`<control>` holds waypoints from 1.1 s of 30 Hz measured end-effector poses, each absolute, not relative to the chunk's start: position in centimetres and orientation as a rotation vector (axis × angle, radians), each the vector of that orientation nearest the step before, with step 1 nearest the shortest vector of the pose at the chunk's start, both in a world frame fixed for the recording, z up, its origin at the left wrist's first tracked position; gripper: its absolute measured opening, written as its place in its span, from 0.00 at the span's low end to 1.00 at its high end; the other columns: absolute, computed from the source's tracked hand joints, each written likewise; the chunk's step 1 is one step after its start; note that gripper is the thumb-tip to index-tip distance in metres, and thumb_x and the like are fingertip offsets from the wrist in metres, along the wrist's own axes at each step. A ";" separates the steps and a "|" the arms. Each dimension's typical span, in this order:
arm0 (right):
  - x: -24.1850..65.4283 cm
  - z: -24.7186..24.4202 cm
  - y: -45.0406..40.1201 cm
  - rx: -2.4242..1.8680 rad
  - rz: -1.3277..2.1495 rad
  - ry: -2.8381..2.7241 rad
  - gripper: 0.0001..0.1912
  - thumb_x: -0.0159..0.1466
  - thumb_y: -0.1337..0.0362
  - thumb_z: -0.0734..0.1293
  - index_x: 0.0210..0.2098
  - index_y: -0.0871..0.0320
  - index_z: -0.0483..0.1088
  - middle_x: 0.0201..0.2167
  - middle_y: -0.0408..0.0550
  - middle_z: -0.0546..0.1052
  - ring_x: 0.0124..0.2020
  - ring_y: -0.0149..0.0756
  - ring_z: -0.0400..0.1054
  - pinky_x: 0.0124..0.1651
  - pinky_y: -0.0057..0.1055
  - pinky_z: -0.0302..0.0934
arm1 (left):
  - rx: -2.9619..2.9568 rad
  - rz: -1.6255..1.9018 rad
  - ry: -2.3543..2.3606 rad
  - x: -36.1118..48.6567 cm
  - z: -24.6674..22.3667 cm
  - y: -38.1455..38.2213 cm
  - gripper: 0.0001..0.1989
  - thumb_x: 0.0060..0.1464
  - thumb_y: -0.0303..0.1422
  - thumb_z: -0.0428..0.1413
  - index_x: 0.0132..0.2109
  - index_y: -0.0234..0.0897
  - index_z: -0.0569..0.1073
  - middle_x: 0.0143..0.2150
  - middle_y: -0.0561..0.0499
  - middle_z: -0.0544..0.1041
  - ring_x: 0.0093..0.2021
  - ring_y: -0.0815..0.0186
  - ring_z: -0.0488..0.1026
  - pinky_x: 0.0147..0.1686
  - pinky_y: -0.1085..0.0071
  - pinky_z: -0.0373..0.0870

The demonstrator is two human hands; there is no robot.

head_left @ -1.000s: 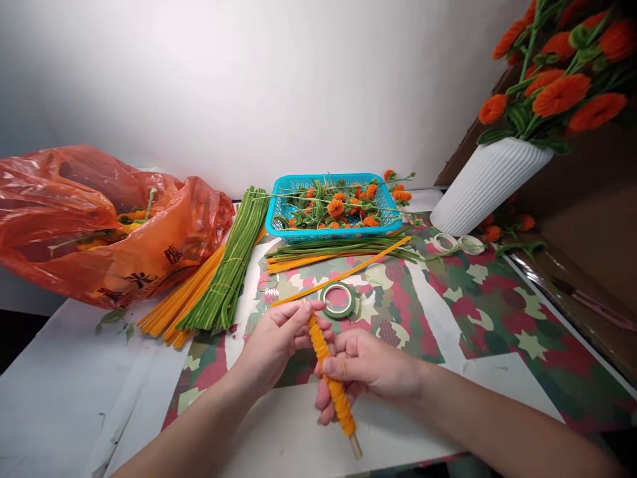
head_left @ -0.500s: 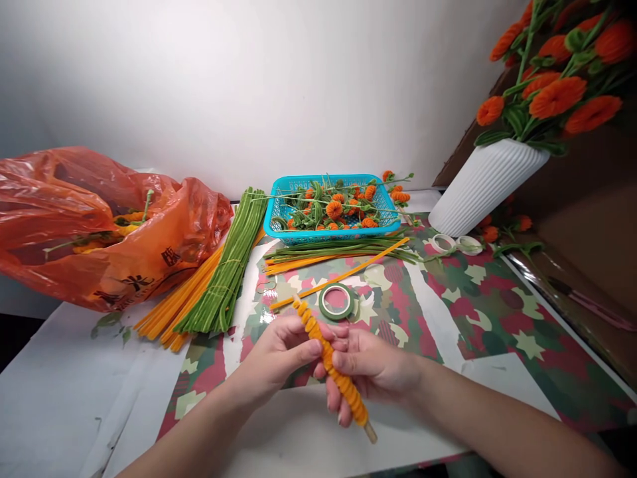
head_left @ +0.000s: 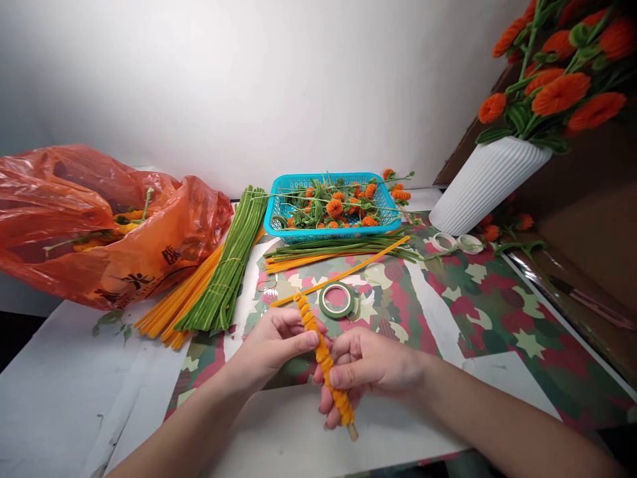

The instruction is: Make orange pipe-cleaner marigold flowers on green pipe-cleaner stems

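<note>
Both hands grip a thin stick wrapped in a coiled yellow-orange pipe cleaner [head_left: 324, 362], slanting from upper left to lower right. Its bare wooden end shows at the bottom. My left hand [head_left: 281, 340] pinches the upper part between thumb and fingers. Lower down, my right hand [head_left: 362, 367] has its thumb on the coil and its fingers curled behind. Just beyond the hands lies a roll of green floral tape [head_left: 322, 307]. A loose orange pipe cleaner [head_left: 355, 268] runs diagonally behind the stick's tip.
A blue basket [head_left: 332, 232] holds small orange flowers. Bundled green pipe cleaners [head_left: 226, 269] lie over orange ones [head_left: 174, 302], beside a red plastic bag [head_left: 149, 265]. At right stand a white vase [head_left: 488, 182] of orange flowers and white tape rolls [head_left: 444, 242].
The wrapped stick has turned a little more upright, its lower end shifting left. My right hand has moved slightly left along with it, and both hands keep their grip.
</note>
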State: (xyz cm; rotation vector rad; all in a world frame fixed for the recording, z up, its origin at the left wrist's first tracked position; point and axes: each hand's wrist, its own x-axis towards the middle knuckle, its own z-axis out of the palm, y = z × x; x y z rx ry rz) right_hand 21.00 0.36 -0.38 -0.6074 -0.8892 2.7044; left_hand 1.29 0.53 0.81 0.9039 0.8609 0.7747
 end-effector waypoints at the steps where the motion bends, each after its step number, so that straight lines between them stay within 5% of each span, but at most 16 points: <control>1: 21.0 -0.3 0.4 -0.656 2.675 -0.923 0.19 0.54 0.58 0.75 0.37 0.65 0.72 0.30 0.49 0.78 0.26 0.32 0.76 0.32 0.27 0.69 | 0.916 0.765 0.900 1.3 0.8 0.6 0.13 0.44 0.39 0.68 0.30 0.33 0.78 0.26 0.50 0.79 0.27 0.68 0.75 0.29 0.75 0.70; 16: 19.8 -0.1 0.2 -1.177 2.171 -1.194 0.23 0.43 0.52 0.78 0.22 0.65 0.70 0.20 0.45 0.74 0.23 0.29 0.70 0.26 0.24 0.62 | 1.031 0.740 1.199 1.8 0.5 0.8 0.16 0.42 0.37 0.68 0.22 0.32 0.70 0.19 0.56 0.67 0.21 0.74 0.63 0.21 0.79 0.57; 20: 20.3 -0.2 0.6 -0.877 2.422 -1.002 0.24 0.47 0.53 0.77 0.32 0.65 0.72 0.26 0.47 0.77 0.25 0.33 0.74 0.30 0.29 0.67 | 0.809 0.858 0.907 2.0 0.9 1.0 0.17 0.48 0.43 0.64 0.42 0.37 0.79 0.35 0.49 0.79 0.36 0.66 0.75 0.34 0.74 0.71; 22: 20.6 -0.4 0.7 -0.740 2.503 -0.938 0.24 0.49 0.53 0.77 0.36 0.65 0.72 0.26 0.46 0.77 0.24 0.31 0.74 0.29 0.27 0.67 | 0.690 0.873 0.716 2.0 1.1 1.0 0.23 0.50 0.43 0.63 0.53 0.42 0.75 0.48 0.46 0.79 0.46 0.62 0.75 0.43 0.70 0.73; 24: 20.8 -0.8 0.7 -0.622 2.560 -0.872 0.23 0.51 0.53 0.76 0.36 0.65 0.71 0.24 0.44 0.76 0.22 0.28 0.73 0.27 0.24 0.66 | 0.614 0.862 0.579 2.0 1.2 0.9 0.22 0.52 0.38 0.63 0.55 0.44 0.74 0.51 0.48 0.78 0.48 0.63 0.76 0.46 0.70 0.72; 33: 20.6 -1.9 0.5 -0.446 2.713 -0.827 0.22 0.52 0.54 0.76 0.36 0.66 0.72 0.23 0.43 0.76 0.18 0.25 0.71 0.27 0.24 0.67 | 0.540 0.971 0.673 2.2 0.6 0.4 0.11 0.42 0.33 0.70 0.36 0.38 0.81 0.29 0.52 0.82 0.30 0.69 0.79 0.32 0.78 0.75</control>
